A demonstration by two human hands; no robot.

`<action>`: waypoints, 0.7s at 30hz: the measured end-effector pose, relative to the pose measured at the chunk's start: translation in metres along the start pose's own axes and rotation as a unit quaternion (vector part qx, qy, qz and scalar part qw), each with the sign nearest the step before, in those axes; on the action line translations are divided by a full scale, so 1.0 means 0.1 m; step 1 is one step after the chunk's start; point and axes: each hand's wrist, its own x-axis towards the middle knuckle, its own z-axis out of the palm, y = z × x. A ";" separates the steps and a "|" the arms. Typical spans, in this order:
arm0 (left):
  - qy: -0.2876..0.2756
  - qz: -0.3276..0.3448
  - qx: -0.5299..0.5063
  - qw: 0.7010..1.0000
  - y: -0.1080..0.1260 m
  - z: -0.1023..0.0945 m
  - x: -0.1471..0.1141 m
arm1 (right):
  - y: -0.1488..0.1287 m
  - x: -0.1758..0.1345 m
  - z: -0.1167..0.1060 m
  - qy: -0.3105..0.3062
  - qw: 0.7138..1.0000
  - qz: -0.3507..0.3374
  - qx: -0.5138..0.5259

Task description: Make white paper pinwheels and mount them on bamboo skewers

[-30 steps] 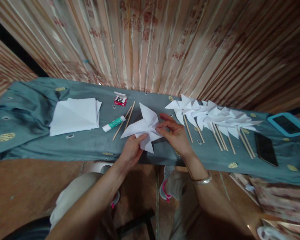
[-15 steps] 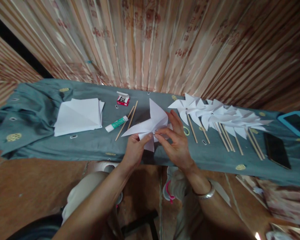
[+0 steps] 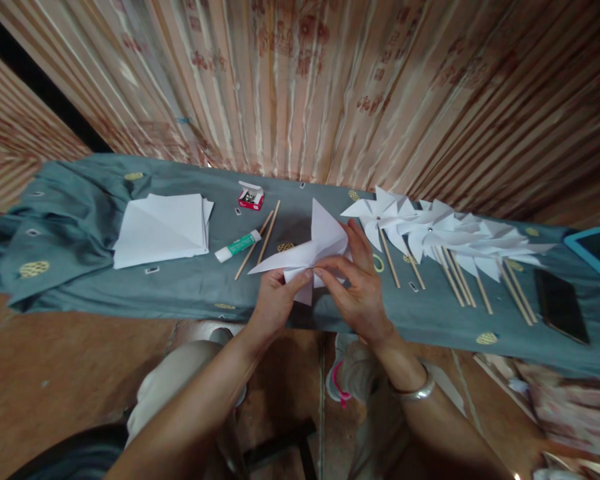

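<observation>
A green-clothed tabletop (image 3: 180,293) stretches before me: overlapping white pinwheels (image 3: 440,217) right, stacked paper (image 3: 163,230) left. Between them, my left hand (image 3: 274,300) and right hand (image 3: 357,290) pinch a paper pinwheel (image 3: 326,233) near its middle. Beyond sits a red box (image 3: 251,204).

The left hand (image 3: 275,300) and right hand (image 3: 357,293) are bare, as are the forearms (image 3: 205,400). A shiny, rounded silver bracelet (image 3: 422,388) circles the right wrist. The trousers (image 3: 167,377) are pale beige and loose; the right shoe (image 3: 344,344) is greyish with bright pink trim (image 3: 337,381).
</observation>
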 end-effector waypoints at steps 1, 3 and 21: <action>0.001 0.000 0.000 1.000 0.00 0.00 0.00 | 0.00 0.00 0.00 0.000 1.000 0.003 0.001; 0.001 0.001 0.003 1.000 0.00 0.00 -0.01 | -0.01 0.01 0.00 0.001 1.000 0.008 0.004; 0.016 0.029 0.066 0.997 0.10 0.03 -0.04 | 0.01 0.01 0.01 -0.003 0.999 0.030 0.028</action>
